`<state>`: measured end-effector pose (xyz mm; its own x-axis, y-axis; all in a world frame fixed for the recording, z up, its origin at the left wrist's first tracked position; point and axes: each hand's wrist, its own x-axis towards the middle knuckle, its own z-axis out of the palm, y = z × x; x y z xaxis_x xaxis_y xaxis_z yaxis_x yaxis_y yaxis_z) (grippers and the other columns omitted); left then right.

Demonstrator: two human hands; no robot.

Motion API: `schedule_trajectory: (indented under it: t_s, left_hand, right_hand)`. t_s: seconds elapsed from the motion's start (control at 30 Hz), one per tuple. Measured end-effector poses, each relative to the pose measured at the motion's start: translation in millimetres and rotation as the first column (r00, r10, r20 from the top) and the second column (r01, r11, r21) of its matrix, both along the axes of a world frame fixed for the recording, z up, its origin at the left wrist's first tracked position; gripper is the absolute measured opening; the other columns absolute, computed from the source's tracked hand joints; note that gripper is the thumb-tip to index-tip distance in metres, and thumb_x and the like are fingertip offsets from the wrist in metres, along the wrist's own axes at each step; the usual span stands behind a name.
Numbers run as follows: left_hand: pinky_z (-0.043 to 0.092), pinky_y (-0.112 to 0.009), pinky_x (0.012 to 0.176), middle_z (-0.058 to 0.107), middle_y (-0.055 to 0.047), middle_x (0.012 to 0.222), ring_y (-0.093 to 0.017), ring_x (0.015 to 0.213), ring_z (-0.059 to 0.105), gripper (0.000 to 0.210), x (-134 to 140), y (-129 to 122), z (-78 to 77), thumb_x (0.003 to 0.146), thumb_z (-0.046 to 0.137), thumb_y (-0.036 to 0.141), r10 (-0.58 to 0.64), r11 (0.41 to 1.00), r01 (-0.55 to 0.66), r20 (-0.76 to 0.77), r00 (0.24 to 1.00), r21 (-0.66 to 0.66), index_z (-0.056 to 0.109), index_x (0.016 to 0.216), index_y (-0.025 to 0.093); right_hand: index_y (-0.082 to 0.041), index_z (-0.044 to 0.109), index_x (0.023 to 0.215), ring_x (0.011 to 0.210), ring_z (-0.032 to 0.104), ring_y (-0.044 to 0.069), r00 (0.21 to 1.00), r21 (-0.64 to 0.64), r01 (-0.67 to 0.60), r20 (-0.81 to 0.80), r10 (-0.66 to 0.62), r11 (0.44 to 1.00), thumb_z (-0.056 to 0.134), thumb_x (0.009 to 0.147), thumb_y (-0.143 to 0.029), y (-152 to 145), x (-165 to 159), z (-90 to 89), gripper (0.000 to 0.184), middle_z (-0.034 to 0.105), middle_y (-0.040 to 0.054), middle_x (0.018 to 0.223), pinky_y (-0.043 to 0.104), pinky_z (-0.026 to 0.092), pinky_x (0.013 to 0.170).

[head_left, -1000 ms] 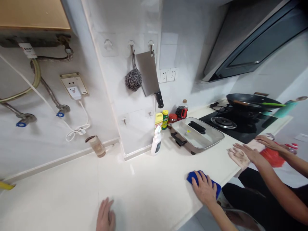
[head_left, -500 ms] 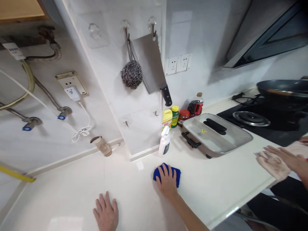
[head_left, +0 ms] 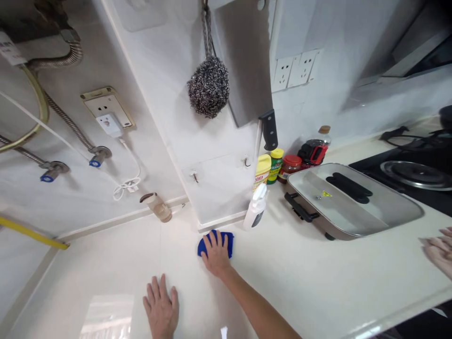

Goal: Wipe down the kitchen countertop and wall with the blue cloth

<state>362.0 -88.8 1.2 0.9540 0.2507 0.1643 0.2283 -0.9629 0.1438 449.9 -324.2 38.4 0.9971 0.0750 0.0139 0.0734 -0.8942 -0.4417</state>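
Observation:
My right hand (head_left: 216,256) presses on a folded blue cloth (head_left: 228,242) on the white countertop (head_left: 300,287), its fingers curved over the cloth. The cloth lies close to the foot of the wall corner, left of a white spray bottle (head_left: 254,209). My left hand (head_left: 162,308) rests palm down on the counter to the left, fingers spread, holding nothing. Beyond it, a clear, brown-tinted cup (head_left: 157,207) leans near the wall.
An electric pan with a glass lid (head_left: 353,202) stands right, before seasoning containers (head_left: 277,165) and a cooktop (head_left: 416,174). A cleaver (head_left: 245,61) and steel scourer (head_left: 209,87) hang above. Another person's hand (head_left: 441,249) shows at the right edge.
My right hand and the blue cloth have slid left along the counter, away from below the spray bottle. My left hand stays flat. The view has shifted, and the other person's hand is nearer its edge.

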Motion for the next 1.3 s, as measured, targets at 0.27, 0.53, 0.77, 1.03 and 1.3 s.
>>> schedule_trajectory:
  t_s: [0.27, 0.53, 0.77, 1.03, 1.3]
  left_hand:
    - [0.016, -0.058, 0.123, 0.028, -0.016, 0.164, -0.034, 0.153, 0.016, 0.071, 2.8, -7.9, 17.8, 0.096, 0.017, 0.056, 0.013, 0.997, -0.017, -0.057, 0.998, -0.075, 0.039, 0.151, 0.016]
    - [0.014, -0.058, 0.123, 0.025, -0.018, 0.164, -0.036, 0.153, 0.015, 0.079, 4.6, -17.7, 28.4, 0.093, 0.014, 0.062, 0.012, 0.994, -0.022, -0.097, 0.995, -0.105, 0.036, 0.152, 0.015]
    - [0.015, -0.058, 0.123, 0.027, -0.018, 0.163, -0.035, 0.153, 0.017, 0.075, 4.9, -26.6, 30.9, 0.094, 0.016, 0.060, 0.031, 0.994, -0.041, -0.090, 0.995, -0.106, 0.036, 0.151, 0.016]
    - [0.015, -0.057, 0.123, 0.027, -0.017, 0.164, -0.035, 0.153, 0.017, 0.072, 4.1, -29.8, 34.4, 0.095, 0.020, 0.058, 0.038, 0.994, -0.048, -0.101, 0.994, -0.096, 0.036, 0.151, 0.017]
    - [0.015, -0.060, 0.122, 0.027, -0.021, 0.162, -0.037, 0.152, 0.016, 0.070, 2.1, -27.0, 29.8, 0.097, 0.018, 0.054, -0.023, 0.996, 0.018, -0.054, 0.998, -0.083, 0.036, 0.151, 0.013]
  right_hand:
    - [-0.028, 0.025, 0.156, 0.153, -0.001, 0.037, 0.917, 0.270, -0.379, -0.019, 0.399, 0.885, 0.031, 0.099, -0.059, -10.8, -113.9, 13.8, 0.066, 0.015, 0.0096, 0.167, 0.072, 0.004, 0.120]
    - [-0.033, 0.029, 0.155, 0.152, 0.014, 0.033, 0.978, -0.035, -0.162, 0.124, 0.166, 0.986, 0.053, 0.092, -0.045, -162.4, -227.7, -38.3, 0.069, 0.027, 0.0032, 0.164, 0.063, 0.013, 0.122]
    - [-0.022, 0.039, 0.150, 0.146, 0.027, 0.031, 0.900, -0.242, 0.408, 0.269, -0.343, 0.880, 0.039, 0.096, -0.045, -336.8, -250.3, -60.0, 0.058, 0.040, 0.0076, 0.156, 0.055, 0.022, 0.118]
    - [-0.018, 0.043, 0.146, 0.143, 0.030, 0.035, 0.735, -0.198, 0.669, 0.321, -0.597, 0.717, 0.036, 0.095, -0.048, -388.8, -243.3, -73.7, 0.059, 0.047, 0.0129, 0.149, 0.059, 0.022, 0.116]
    - [-0.022, 0.048, 0.141, 0.147, 0.025, 0.031, 0.887, -0.235, 0.443, 0.258, -0.384, 0.865, 0.040, 0.094, -0.041, -249.8, -266.1, -53.9, 0.051, 0.045, 0.0071, 0.152, 0.057, 0.018, 0.119]
